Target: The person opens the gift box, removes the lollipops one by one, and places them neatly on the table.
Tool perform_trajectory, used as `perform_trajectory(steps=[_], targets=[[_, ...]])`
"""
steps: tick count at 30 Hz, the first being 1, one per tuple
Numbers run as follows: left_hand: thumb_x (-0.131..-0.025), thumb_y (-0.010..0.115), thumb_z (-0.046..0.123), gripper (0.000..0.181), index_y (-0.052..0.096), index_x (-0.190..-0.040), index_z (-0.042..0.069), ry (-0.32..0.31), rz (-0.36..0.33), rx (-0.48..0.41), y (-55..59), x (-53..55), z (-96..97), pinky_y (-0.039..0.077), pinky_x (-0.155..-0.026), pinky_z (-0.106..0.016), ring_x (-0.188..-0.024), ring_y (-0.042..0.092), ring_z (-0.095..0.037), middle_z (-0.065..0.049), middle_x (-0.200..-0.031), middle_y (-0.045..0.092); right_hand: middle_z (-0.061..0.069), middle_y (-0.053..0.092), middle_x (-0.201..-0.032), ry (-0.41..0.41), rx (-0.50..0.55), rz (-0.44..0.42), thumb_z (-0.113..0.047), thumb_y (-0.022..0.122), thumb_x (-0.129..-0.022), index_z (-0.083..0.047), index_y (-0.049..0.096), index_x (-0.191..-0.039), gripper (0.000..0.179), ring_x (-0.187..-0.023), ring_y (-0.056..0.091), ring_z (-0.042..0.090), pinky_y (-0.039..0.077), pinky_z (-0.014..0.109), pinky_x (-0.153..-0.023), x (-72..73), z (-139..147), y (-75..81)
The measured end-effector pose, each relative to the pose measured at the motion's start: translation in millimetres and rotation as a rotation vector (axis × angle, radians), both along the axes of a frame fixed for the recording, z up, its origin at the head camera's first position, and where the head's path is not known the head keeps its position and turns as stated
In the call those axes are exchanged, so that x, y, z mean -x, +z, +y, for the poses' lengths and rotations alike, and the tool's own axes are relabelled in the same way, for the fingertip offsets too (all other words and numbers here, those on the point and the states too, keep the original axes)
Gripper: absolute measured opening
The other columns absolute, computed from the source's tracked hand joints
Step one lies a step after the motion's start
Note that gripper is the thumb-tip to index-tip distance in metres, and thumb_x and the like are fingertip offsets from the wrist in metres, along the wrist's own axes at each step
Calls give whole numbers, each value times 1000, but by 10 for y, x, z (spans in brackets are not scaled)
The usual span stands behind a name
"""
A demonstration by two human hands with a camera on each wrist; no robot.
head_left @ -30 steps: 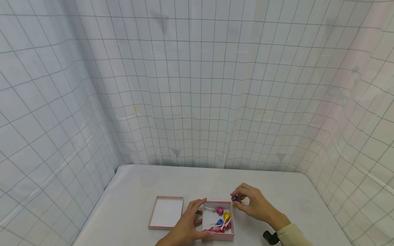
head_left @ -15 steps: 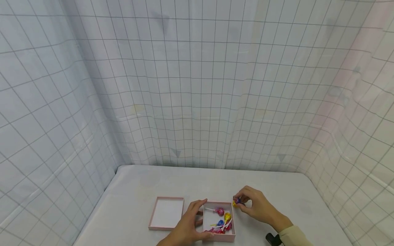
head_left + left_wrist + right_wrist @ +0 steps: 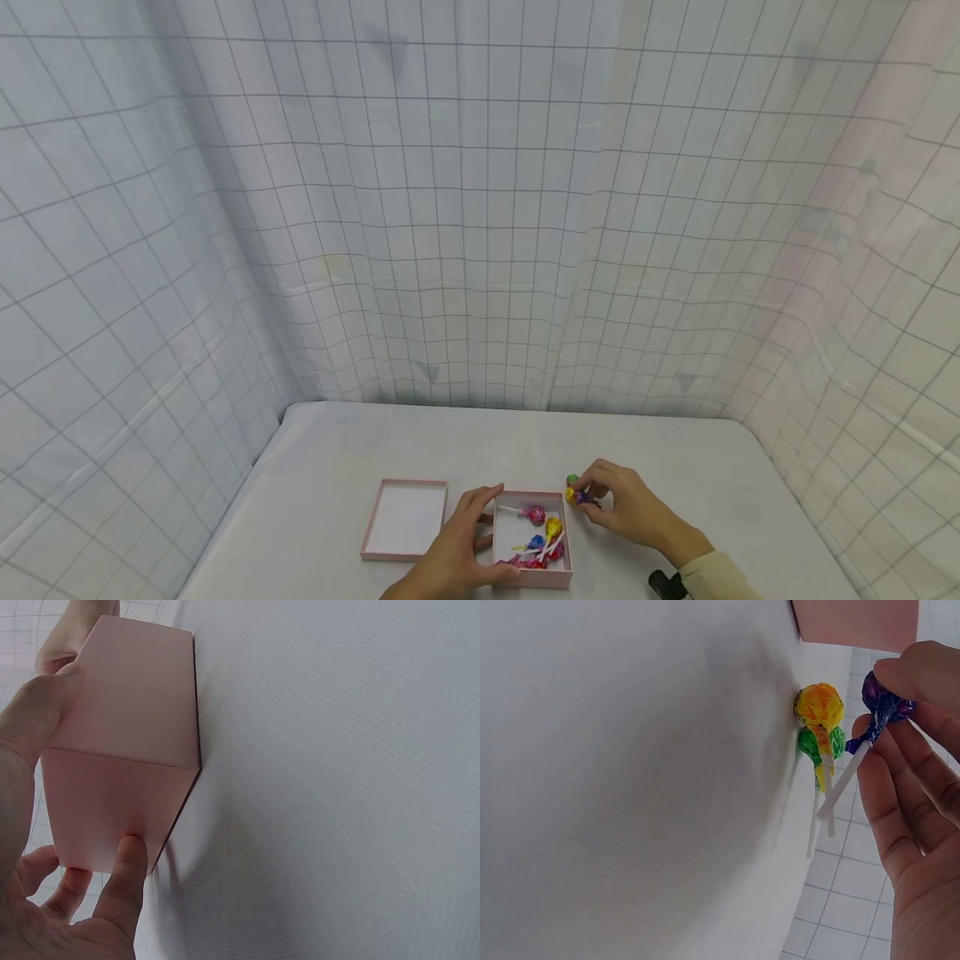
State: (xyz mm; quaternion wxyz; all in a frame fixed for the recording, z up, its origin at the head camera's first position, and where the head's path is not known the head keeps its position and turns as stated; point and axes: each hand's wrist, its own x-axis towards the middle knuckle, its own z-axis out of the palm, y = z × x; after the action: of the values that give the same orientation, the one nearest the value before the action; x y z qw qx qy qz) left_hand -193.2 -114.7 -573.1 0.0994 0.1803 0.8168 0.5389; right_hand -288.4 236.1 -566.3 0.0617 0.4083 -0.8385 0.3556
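A pink box stands open on the white table, with lollipops inside: a pink one at the back, and a yellow one, a blue one and several red or pink ones nearer the front. My left hand grips the box, thumb at its front wall and fingers along its left side. Just right of the box, my right hand pinches a purple-wrapped lollipop by its head, its white stick free. Beside it on the table are a yellow-orange lollipop and a green one.
A shallow pink-edged lid lies with its white inside up, left of the box. Grid-patterned white curtains enclose the table at the back and sides. A black device shows by my right sleeve.
My right hand has come slightly nearer with the purple lollipop, and the green and yellow lollipops beyond it now show more. My left hand has stayed on the box.
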Motion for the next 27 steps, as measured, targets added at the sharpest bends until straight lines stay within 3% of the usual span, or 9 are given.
perform_trajectory(steps=[8, 16, 20, 27], targets=[[-90, 105, 34, 116, 36, -181, 12, 13, -12, 11, -36, 0, -9, 67, -117, -48, -148, 59, -41, -21, -179, 37, -3, 76, -115, 22, -33, -14, 1, 93, -96, -12, 82, -118, 28, -98, 75, 4, 71, 26, -81, -20, -2, -56], [-91, 105, 33, 115, 36, -181, 12, 5, -6, 5, -40, -18, 0, 67, -118, -48, -148, 59, -43, -21, -179, 36, -5, 76, -116, -5, -96, -58, -2, 93, -97, -14, 82, -116, 26, -99, 74, 3, 71, 24, -83, -37, -11, -56], [-91, 104, 30, 115, 35, -181, 11, 0, 7, 1, -33, -12, 5, 66, -118, -48, -149, 59, -45, -21, -180, 36, -5, 75, -116, -2, -115, -33, -2, 93, -97, -16, 82, -114, 24, -99, 74, 3, 71, 24, -83, -35, -8, -62], [-89, 106, 29, 116, 36, -181, 16, 14, -58, -5, -8, -5, 11, 64, -121, -49, -155, 54, -47, -18, -183, 33, -6, 74, -115, 4, -125, 37, -2, 94, -96, -16, 85, -115, 25, -101, 74, 4, 71, 27, -83, -31, 0, -69]])
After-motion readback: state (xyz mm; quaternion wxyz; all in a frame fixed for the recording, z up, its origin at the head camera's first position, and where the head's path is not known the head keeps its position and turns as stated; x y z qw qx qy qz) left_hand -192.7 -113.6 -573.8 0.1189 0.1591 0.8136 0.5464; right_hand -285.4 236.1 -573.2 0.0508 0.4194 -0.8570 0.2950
